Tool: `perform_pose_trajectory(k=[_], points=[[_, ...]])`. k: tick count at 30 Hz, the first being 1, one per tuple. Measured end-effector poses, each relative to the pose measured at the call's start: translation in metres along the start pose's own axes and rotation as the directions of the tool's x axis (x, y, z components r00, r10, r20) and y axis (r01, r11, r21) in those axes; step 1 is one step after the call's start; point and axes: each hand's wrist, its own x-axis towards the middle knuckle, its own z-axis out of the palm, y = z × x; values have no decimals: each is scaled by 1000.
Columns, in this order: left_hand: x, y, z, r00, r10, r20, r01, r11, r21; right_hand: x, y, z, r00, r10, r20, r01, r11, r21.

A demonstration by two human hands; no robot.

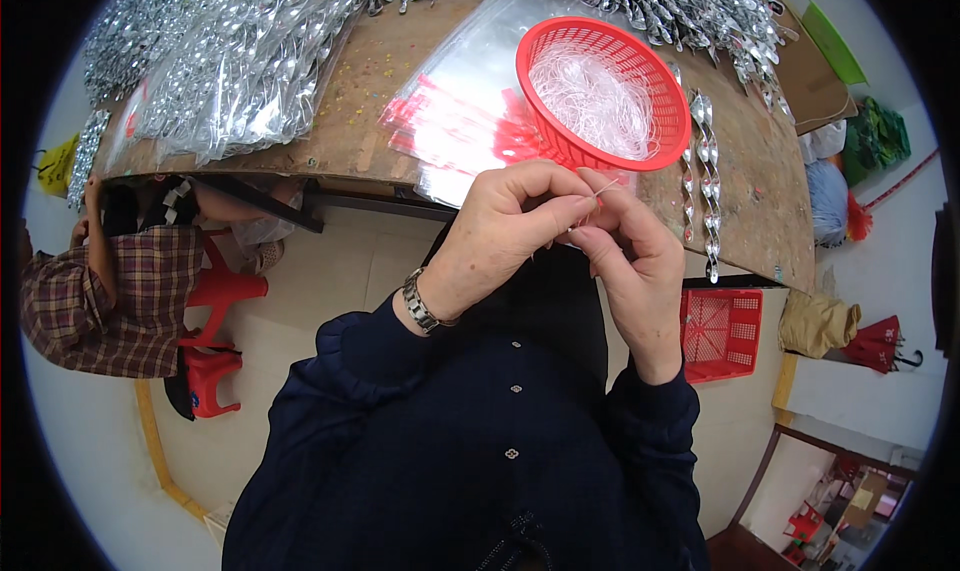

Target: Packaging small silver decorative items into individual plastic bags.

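My left hand [490, 226] and my right hand [637, 266] meet fingertip to fingertip in front of the table edge. Both are closed in a pinch on a thin white string [607, 187], whose end sticks up between the fingers. Something tiny and reddish shows at the fingertips, too small to name. Just beyond them stands a red plastic basket [680, 123] holding a tangle of white strings [598, 103]. The basket rests on flat clear plastic bags [462, 91] with red printing. Two silver twisted ornaments [711, 186] lie to its right.
Bagged silver ornaments [245, 81] cover the table's [375, 71] left side; another silver heap [690, 11] lies far right. A person in a checked shirt [150, 271] sits at left by red stools [215, 381]. A red crate [720, 336] is under the table's right.
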Motion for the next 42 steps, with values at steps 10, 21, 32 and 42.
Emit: perform_pose_trajectory(k=[10,21,32,42], points=[[0,-1,-2,1000,6,-3,-6,1000,2,0,1,0,1000,-3,-16,3,1000,-28],[1,0,-1,999,35,9,-36,995,96,-1,-4,-6,999,-2,-41,0,999,-52],[4,9,-2,971,207,118,-238,865,441,13,-36,-31,983,-182,10,176,937,-301],[6,15,4,928,320,189,-372,815,445,23,-55,-41,934,-294,202,356,755,-550]])
